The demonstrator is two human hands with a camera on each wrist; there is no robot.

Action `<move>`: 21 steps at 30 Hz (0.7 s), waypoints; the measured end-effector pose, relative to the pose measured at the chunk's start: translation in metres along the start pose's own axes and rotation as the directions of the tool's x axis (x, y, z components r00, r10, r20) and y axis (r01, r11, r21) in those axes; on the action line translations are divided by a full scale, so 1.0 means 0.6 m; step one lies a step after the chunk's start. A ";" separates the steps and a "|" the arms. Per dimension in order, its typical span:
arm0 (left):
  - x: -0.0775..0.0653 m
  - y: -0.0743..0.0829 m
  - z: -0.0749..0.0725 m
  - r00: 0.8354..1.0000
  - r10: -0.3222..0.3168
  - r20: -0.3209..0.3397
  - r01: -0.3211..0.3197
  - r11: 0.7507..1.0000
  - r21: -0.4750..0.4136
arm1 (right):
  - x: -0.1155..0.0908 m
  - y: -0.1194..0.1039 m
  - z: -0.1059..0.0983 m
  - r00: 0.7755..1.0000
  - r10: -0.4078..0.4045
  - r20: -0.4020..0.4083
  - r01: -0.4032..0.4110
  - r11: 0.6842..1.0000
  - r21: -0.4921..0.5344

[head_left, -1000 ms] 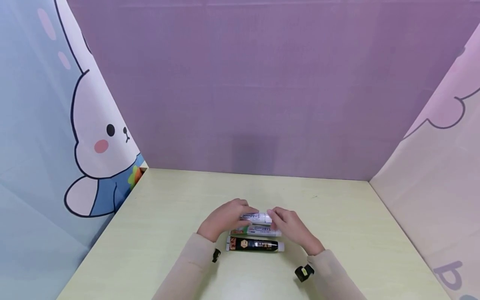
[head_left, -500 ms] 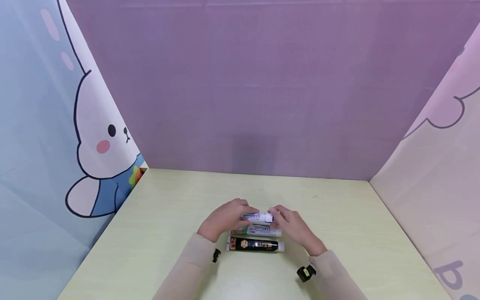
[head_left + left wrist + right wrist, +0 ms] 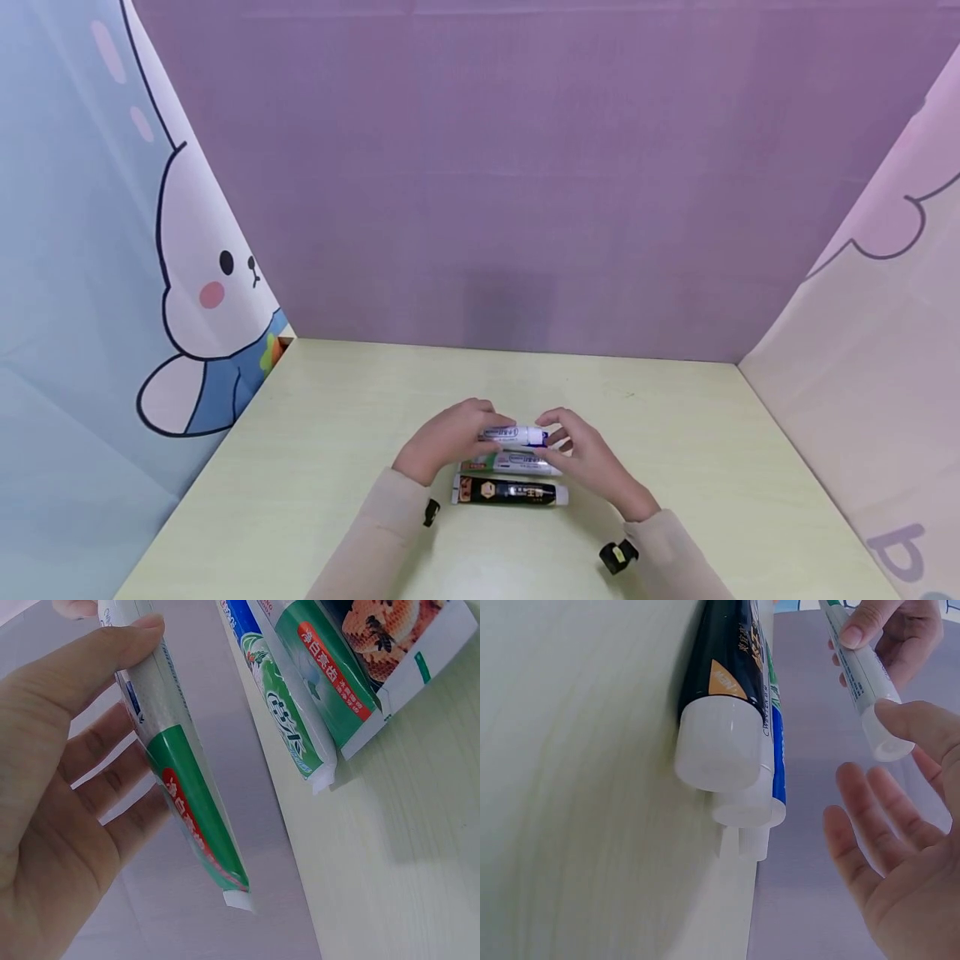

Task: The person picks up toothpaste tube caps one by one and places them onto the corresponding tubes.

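Note:
My left hand [image 3: 450, 437] holds a white-and-green toothpaste tube [image 3: 202, 810] above the table, thumb on one side and fingers on the other. The held tube's whitish cap [image 3: 887, 739] points to the right. Around that cap end my right hand [image 3: 592, 460] has its fingers spread, with the thumb overlapping the cap in the right wrist view; whether it touches cannot be told. Below lie a black toothpaste tube [image 3: 510, 491], a similar white-and-green toothpaste tube [image 3: 525, 462] and a blue-and-green toothpaste tube [image 3: 281, 701], side by side, caps to the right.
A pale wooden table [image 3: 360, 383] carries the tubes. Behind it stands a purple backdrop [image 3: 517, 167]. Printed cloth panels flank it, a rabbit panel [image 3: 202, 250] on the left and a pale panel [image 3: 885, 350] on the right.
My right hand has let go of the held tube's cap end, spreading its fingers and shifting slightly right. My left hand and the tube in it have stayed almost still.

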State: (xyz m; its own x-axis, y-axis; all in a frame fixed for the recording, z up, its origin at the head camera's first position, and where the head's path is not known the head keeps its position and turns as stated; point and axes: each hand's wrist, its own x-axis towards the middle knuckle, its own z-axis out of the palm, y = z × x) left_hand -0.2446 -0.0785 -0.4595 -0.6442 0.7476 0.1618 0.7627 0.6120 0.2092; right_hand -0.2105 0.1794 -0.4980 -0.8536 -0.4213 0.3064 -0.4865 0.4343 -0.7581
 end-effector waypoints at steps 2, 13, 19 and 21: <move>0.000 0.000 -0.001 1.000 0.001 -0.004 -0.001 1.000 0.001 | 0.001 0.000 0.000 1.000 -0.007 -0.004 0.007 1.000 -0.010; 0.004 -0.001 0.002 1.000 0.000 -0.006 0.000 1.000 0.022 | 0.003 0.004 0.002 1.000 -0.026 0.008 0.026 1.000 -0.003; 0.006 -0.002 0.003 1.000 0.006 -0.018 -0.005 1.000 0.028 | 0.008 0.009 0.001 0.999 -0.032 0.006 0.032 0.999 -0.007; 0.007 -0.002 0.004 1.000 0.004 -0.016 -0.004 0.999 0.032 | 0.009 0.010 0.000 1.000 -0.031 0.005 0.031 0.999 -0.012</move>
State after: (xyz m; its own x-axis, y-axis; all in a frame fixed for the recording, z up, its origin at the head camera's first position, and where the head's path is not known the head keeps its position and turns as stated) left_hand -0.2480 -0.0752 -0.4613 -0.6419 0.7458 0.1781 0.7665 0.6172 0.1779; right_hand -0.2182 0.1797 -0.5008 -0.8372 -0.4387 0.3265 -0.5147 0.4303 -0.7416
